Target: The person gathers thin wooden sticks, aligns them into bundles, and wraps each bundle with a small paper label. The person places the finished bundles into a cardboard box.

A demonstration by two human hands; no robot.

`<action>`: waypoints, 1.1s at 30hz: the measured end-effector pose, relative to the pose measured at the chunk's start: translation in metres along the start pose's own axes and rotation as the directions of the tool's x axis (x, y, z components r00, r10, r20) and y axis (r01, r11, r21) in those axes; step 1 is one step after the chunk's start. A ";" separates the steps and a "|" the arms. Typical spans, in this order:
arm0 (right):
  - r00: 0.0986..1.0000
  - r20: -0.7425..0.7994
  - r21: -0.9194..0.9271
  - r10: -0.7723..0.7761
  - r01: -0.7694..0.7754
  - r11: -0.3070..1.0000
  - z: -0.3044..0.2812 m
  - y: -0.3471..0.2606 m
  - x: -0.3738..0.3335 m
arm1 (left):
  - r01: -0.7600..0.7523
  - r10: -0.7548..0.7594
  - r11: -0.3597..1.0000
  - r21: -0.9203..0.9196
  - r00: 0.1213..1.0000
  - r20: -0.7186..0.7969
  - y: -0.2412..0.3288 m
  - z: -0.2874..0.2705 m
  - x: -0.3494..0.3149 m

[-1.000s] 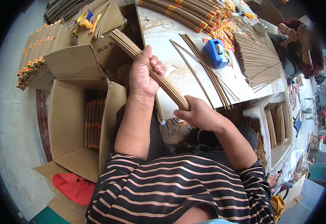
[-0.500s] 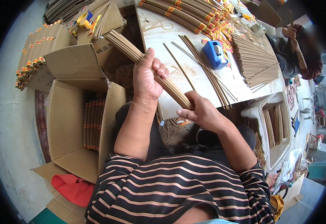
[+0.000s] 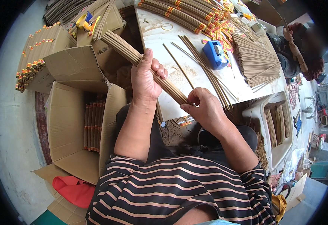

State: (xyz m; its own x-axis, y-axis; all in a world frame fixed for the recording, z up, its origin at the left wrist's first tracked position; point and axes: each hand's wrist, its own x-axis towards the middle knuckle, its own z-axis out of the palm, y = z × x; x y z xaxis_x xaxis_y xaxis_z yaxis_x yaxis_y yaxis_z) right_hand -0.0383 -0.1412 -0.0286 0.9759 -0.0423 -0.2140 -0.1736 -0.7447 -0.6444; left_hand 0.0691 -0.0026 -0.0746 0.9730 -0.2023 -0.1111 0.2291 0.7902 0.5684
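Note:
My left hand is wrapped round a bundle of brown incense sticks, which slants from upper left to lower right over the table's near edge. At the bundle's lower end is my right hand, its thumb and forefinger pinched at the stick ends. Several loose incense sticks lie on the white table just beyond that hand. A blue tape dispenser stands beside them. Further right, a large pile of unwrapped sticks is fanned out.
Banded bundles and red-yellow labels cover the table's far side. An open cardboard box with dark bundles stands at my left, a white tub of sticks at my right. Another person sits at the far right.
My right hand's fingers have curled in from a looser, outstretched thumb to a pinch at the bundle's lower end. The bundle and my left hand have shifted slightly left.

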 end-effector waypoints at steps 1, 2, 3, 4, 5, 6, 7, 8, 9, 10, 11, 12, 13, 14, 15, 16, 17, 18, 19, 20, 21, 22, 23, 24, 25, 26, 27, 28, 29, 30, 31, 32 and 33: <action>1.000 -0.003 0.001 -0.003 0.003 1.000 0.000 0.000 0.000 | 0.000 0.000 1.000 0.003 1.000 0.000 0.000 0.000 0.000; 1.000 -0.005 0.003 -0.006 0.006 1.000 0.000 0.000 0.000 | -0.001 0.001 1.000 0.005 1.000 0.000 0.001 0.000 0.000; 1.000 -0.013 0.002 -0.015 0.015 1.000 0.001 0.001 0.000 | -0.002 0.002 1.000 0.008 1.000 -0.001 0.001 0.001 0.000; 1.000 -0.020 0.001 -0.024 0.024 1.000 0.002 0.002 0.000 | 0.002 -0.002 1.000 0.014 1.000 -0.004 0.001 0.000 0.000; 0.999 -0.028 0.000 -0.033 0.033 0.999 0.004 0.003 0.000 | 0.005 -0.005 1.000 0.020 1.000 -0.007 0.000 0.000 0.000; 0.998 -0.048 -0.008 -0.051 0.051 0.999 0.005 0.004 0.000 | 0.009 -0.009 1.000 0.026 1.000 -0.010 0.000 0.000 0.000; 0.995 -0.068 -0.016 -0.069 0.068 0.998 0.006 0.005 0.000 | 0.011 -0.010 1.000 0.026 1.000 -0.018 0.000 0.000 0.000; 0.992 -0.088 -0.025 -0.088 0.086 0.996 0.006 0.006 0.000 | 0.012 -0.012 1.000 0.026 1.000 -0.026 0.001 0.001 0.000; 0.993 -0.077 -0.030 -0.090 0.088 0.996 0.007 0.007 0.001 | 0.014 -0.013 1.000 0.026 0.999 -0.034 0.001 0.002 0.000; 0.994 -0.067 -0.034 -0.091 0.089 0.995 0.007 0.008 0.001 | 0.015 -0.014 0.999 0.031 0.999 -0.035 0.001 0.002 0.000; 0.994 -0.057 -0.039 -0.092 0.090 0.995 0.007 0.008 0.002 | 0.015 -0.014 0.999 0.037 0.999 -0.036 0.001 0.002 -0.001; 0.998 -0.025 -0.029 -0.051 0.051 0.998 0.005 0.006 0.003 | 0.016 -0.015 0.999 0.042 0.999 -0.038 0.000 0.002 -0.001; 1.000 0.009 -0.019 -0.012 0.012 1.000 0.003 0.003 0.003 | 0.016 -0.014 0.999 0.044 0.999 -0.034 0.000 0.002 -0.001; 0.999 0.044 -0.011 0.027 -0.026 1.000 0.002 0.001 0.004 | 0.015 -0.014 0.999 0.045 0.999 -0.031 0.000 0.001 -0.001; 0.999 0.045 -0.011 0.026 -0.025 1.000 0.002 0.001 0.004 | 0.014 -0.013 0.999 0.047 1.000 -0.027 0.000 0.001 -0.002; 0.999 0.046 -0.010 0.026 -0.026 1.000 0.002 0.002 0.005 | 0.011 -0.010 0.999 0.051 0.999 -0.034 -0.001 0.000 -0.002; 0.999 0.046 -0.010 0.027 -0.026 1.000 0.002 0.002 0.005 | 0.008 -0.006 0.998 0.056 0.999 -0.040 -0.002 0.000 -0.001; 0.999 0.040 -0.009 0.018 -0.017 1.000 0.003 0.003 0.005 | 0.005 -0.002 0.998 0.061 0.999 -0.047 -0.002 0.000 -0.001; 0.999 0.035 -0.008 0.009 -0.009 1.000 0.004 0.004 0.006 | 0.008 -0.004 0.998 0.066 0.998 -0.062 -0.002 0.000 -0.001; 1.000 0.029 -0.007 0.000 0.000 1.000 0.004 0.005 0.006 | 0.011 -0.006 0.997 0.071 0.997 -0.077 -0.002 0.001 -0.001; 0.999 0.054 0.013 0.009 -0.009 1.000 0.004 0.006 0.007 | 0.014 -0.007 0.997 0.076 0.996 -0.091 -0.003 0.001 -0.001; 0.997 0.079 0.034 0.016 -0.019 0.999 0.003 0.006 0.009 | 0.016 -0.008 0.997 0.079 0.996 -0.093 -0.003 0.001 -0.001; 0.994 0.104 0.054 0.023 -0.028 0.998 0.003 0.007 0.010 | 0.017 -0.009 0.997 0.081 0.995 -0.095 -0.004 0.000 -0.001; 0.992 0.126 0.081 0.027 -0.038 0.996 0.002 0.008 0.011 | 0.019 -0.010 0.996 0.084 0.995 -0.097 -0.004 -0.001 0.000; 0.988 0.148 0.109 0.032 -0.049 0.993 0.002 0.010 0.013 | 0.020 -0.012 0.996 0.082 0.995 -0.099 -0.005 -0.001 0.000; 0.985 0.170 0.136 0.036 -0.060 0.989 0.003 0.012 0.014 | 0.021 -0.013 0.997 0.081 0.995 -0.101 -0.005 -0.002 0.000; 0.984 0.171 0.145 0.040 -0.065 0.987 0.003 0.012 0.014 | 0.022 -0.014 0.997 0.079 0.995 -0.102 -0.005 -0.002 0.001; 0.984 0.173 0.154 0.043 -0.070 0.986 0.003 0.012 0.014 | 0.015 -0.006 0.996 0.085 0.994 -0.111 -0.005 -0.003 0.001; 0.983 0.175 0.163 0.045 -0.074 0.984 0.003 0.011 0.015 | 0.008 0.003 0.996 0.090 0.993 -0.119 -0.005 -0.003 0.001; 0.986 0.164 0.158 0.028 -0.054 0.986 0.004 0.012 0.015 | 0.001 0.011 0.995 0.096 0.992 -0.128 -0.005 -0.004 0.002; 0.988 0.152 0.152 0.010 -0.034 0.988 0.005 0.012 0.014 | 0.004 0.008 0.995 0.096 0.991 -0.130 -0.004 -0.004 0.002; 0.990 0.139 0.146 -0.007 -0.013 0.989 0.006 0.012 0.014 | 0.008 0.005 0.995 0.095 0.991 -0.132 -0.004 -0.003 0.001; 0.986 0.168 0.165 -0.005 -0.023 0.986 0.005 0.012 0.015 | 0.011 0.002 0.995 0.095 0.991 -0.134 -0.004 -0.003 0.001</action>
State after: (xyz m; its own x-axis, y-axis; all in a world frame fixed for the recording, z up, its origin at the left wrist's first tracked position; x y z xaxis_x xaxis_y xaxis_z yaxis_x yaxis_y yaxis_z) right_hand -0.0268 -0.1479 -0.0432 0.9407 0.0744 -0.3310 -0.2152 -0.6233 -0.7517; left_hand 0.0697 -0.0040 -0.0795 0.9683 -0.1210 -0.2186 0.2361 0.7294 0.6421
